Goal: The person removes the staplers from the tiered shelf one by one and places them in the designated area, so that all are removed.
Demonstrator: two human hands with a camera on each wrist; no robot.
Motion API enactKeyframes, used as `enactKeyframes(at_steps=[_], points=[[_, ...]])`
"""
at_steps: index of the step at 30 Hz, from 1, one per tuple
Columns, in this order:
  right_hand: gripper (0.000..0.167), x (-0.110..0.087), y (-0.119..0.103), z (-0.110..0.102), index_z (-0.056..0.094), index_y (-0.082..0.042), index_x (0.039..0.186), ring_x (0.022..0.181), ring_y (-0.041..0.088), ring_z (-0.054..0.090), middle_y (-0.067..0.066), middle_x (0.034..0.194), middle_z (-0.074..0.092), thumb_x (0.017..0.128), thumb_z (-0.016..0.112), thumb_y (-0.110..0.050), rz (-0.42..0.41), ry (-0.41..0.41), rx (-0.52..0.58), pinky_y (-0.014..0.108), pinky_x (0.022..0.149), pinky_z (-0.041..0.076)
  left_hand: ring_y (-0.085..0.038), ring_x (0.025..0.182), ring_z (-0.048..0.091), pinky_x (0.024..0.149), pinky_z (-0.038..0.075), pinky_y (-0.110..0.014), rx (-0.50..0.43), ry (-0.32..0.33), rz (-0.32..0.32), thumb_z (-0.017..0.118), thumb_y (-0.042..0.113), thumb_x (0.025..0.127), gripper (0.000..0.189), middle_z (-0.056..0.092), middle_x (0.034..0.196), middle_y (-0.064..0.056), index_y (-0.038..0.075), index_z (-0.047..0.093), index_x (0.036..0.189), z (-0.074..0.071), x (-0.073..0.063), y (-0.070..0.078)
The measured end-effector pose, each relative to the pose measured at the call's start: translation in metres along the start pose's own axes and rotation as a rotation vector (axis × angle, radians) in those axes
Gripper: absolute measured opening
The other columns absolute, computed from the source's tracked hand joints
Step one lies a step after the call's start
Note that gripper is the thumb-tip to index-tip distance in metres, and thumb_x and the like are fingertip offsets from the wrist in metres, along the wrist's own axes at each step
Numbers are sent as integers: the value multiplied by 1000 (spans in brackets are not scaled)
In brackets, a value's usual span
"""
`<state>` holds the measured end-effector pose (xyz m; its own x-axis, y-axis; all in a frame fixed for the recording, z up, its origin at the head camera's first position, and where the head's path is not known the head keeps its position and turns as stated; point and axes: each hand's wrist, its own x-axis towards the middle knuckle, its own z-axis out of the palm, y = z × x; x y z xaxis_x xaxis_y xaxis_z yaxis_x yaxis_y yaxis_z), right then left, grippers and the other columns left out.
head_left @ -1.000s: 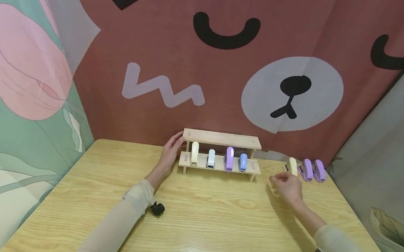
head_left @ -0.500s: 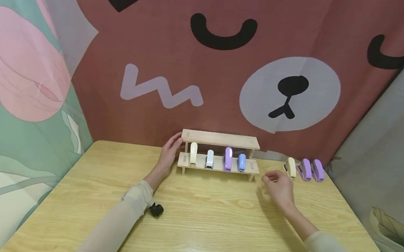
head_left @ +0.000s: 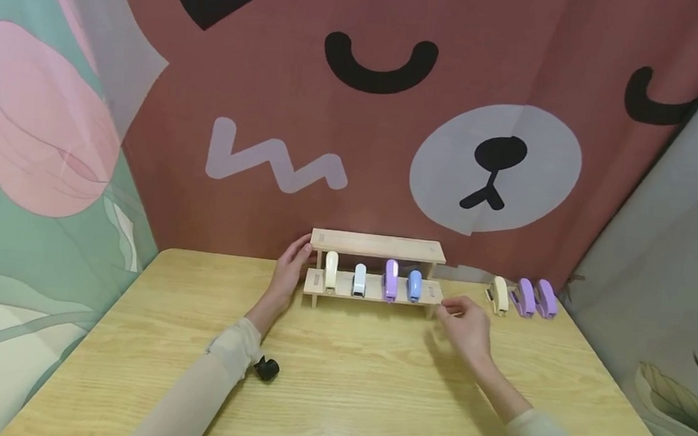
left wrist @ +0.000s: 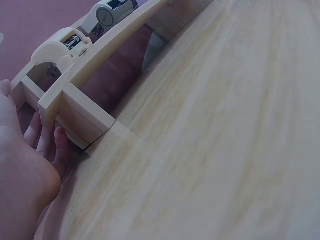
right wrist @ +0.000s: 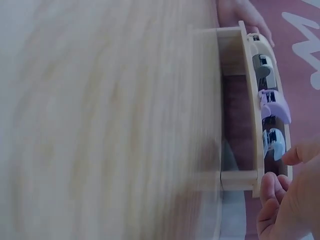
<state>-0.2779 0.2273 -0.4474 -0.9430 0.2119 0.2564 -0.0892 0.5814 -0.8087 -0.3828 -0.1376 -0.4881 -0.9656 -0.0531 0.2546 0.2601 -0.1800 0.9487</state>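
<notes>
A two-tier wooden rack stands at the back of the table. On its lower board, left to right, sit a cream stapler, a white stapler, a purple stapler and a small blue stapler. My left hand rests against the rack's left end, its fingers fairly straight along the wood. At the right end of the lower board is my right hand, holding nothing. Its thumb points at the blue stapler, apart from the bent fingers at the board's edge.
Toward the table's back right corner stand another cream stapler and two purple staplers, one of them the outer purple stapler. A bear-print curtain hangs right behind the table.
My right hand has moved left from beside the cream stapler at the right to the rack's right end. The left hand stays at the rack's left end. The head view has shifted slightly.
</notes>
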Motion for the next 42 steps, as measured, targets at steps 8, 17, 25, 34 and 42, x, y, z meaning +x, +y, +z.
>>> enactKeyframes(at_steps=[8, 17, 25, 34, 42], points=[[24, 4, -11, 13, 72, -2, 106, 79, 23, 65, 11, 94, 72, 90, 76, -18, 8, -23, 47, 30, 68, 53, -29, 116, 62, 93, 48, -50, -14, 8, 4, 61, 49, 101, 48, 63, 130, -8, 27, 59, 144, -1, 1, 2], [33, 9, -20, 23, 68, 0, 111, 82, 24, 63, 13, 96, 69, 87, 80, -19, 3, -33, 82, 28, 67, 50, -30, 116, 62, 93, 48, -49, -12, 0, 22, 60, 48, 102, 48, 63, 130, -9, 27, 58, 145, 1, 4, 3], [38, 13, -23, 30, 65, 3, 113, 85, 26, 62, 14, 97, 66, 86, 82, -17, -12, -42, 99, 26, 67, 50, -33, 120, 59, 97, 45, -54, -18, -27, 8, 59, 48, 102, 52, 60, 134, -12, 25, 55, 148, 0, 2, 6], [43, 14, -22, 35, 64, 3, 116, 84, 25, 63, 15, 97, 65, 86, 84, -20, -9, -37, 86, 25, 67, 51, -31, 116, 62, 95, 48, -50, -13, -8, 19, 60, 49, 101, 50, 63, 130, -11, 26, 58, 145, 0, 4, 0], [41, 14, -22, 41, 66, 2, 113, 82, 25, 63, 14, 95, 65, 84, 85, -21, -17, -25, 49, 31, 69, 50, -28, 115, 63, 93, 49, -49, 3, -7, 12, 61, 51, 100, 51, 63, 129, -10, 27, 58, 145, -1, 2, -2]])
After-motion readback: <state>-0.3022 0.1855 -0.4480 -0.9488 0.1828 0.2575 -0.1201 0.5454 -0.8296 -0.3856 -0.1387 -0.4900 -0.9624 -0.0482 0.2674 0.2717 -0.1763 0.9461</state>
